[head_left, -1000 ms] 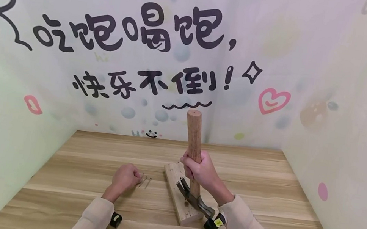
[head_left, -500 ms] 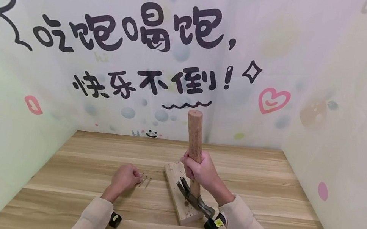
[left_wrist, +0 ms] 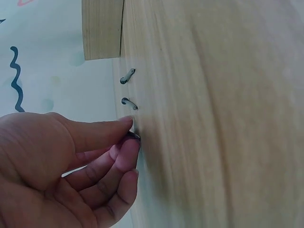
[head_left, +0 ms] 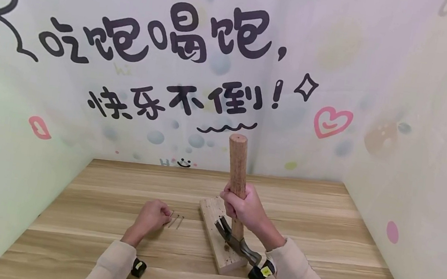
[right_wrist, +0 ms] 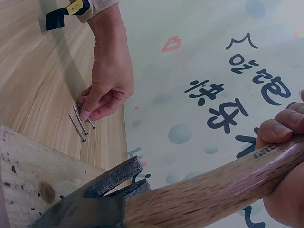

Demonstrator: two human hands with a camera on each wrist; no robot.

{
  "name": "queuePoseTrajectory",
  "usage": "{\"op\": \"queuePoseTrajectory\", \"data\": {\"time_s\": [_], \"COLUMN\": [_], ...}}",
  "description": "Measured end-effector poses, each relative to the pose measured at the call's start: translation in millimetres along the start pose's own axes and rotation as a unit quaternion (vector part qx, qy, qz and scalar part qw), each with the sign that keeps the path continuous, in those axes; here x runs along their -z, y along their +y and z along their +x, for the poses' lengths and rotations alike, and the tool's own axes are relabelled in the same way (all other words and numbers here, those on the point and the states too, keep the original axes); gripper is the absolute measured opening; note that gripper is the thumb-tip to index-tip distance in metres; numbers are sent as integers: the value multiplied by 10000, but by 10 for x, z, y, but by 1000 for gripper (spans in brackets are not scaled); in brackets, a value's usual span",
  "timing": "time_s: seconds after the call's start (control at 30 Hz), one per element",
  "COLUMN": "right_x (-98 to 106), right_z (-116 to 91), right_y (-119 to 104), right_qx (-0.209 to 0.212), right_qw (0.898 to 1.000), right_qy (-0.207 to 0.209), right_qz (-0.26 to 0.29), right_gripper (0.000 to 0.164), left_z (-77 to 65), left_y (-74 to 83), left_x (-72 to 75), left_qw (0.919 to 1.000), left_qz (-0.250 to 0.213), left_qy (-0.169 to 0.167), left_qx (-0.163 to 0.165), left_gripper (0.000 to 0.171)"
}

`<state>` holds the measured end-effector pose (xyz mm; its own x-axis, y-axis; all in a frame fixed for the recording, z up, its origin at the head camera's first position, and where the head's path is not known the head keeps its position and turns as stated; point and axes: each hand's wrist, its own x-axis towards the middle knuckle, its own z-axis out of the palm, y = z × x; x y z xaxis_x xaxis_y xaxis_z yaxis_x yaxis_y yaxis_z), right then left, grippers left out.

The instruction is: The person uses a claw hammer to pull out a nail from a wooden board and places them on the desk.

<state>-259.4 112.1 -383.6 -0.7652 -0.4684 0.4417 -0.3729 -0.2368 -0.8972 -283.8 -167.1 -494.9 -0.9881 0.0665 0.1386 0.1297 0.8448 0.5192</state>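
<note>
My left hand [head_left: 151, 218] is low over the table, left of the wooden board. Its thumb and index finger pinch a nail [left_wrist: 133, 136], mostly covered by the fingertips in the left wrist view. Two more nails [head_left: 179, 223] lie side by side just right of those fingers. My right hand [head_left: 246, 206] grips a claw hammer [head_left: 238, 162] by its wooden handle, butt end up. The dark metal hammer head [right_wrist: 90, 211] is down at the board [head_left: 211, 215], claw towards the left; whether it touches the wood I cannot tell.
The board lies slantwise on the wood-grain table [head_left: 126, 179] and has dark marks and a knot on top. A printed cloth wall [head_left: 143, 143] with black lettering closes off the back; pale walls flank both sides.
My left hand has shifted very slightly left with the pinched nail. The right hand and hammer are practically still.
</note>
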Motion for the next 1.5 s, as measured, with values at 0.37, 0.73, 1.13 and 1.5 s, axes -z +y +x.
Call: {"op": "queuePoseTrajectory", "data": {"time_s": [0.37,0.73,1.13,1.5], "right_x": [13,17,7,10], "right_z": [-4,-18,-39,-64], "right_y": [2,11,-10,-32], "right_qx": [3,-8,91,60], "right_qw": [10000,10000,9999,9995], "right_qy": [-18,30,72,157], "right_qz": [75,-49,-118,-261], "right_gripper": [17,16,15,17], "left_z": [14,-20,107,287], "left_y": [-27,110,514,904], "left_x": [-15,3,-168,-438], "left_qw": [10000,9984,9987,9981], "left_qz": [-96,225,37,125], "left_qy": [19,43,504,501], "left_qx": [-4,526,122,-324], "left_gripper": [17,13,13,29]}}
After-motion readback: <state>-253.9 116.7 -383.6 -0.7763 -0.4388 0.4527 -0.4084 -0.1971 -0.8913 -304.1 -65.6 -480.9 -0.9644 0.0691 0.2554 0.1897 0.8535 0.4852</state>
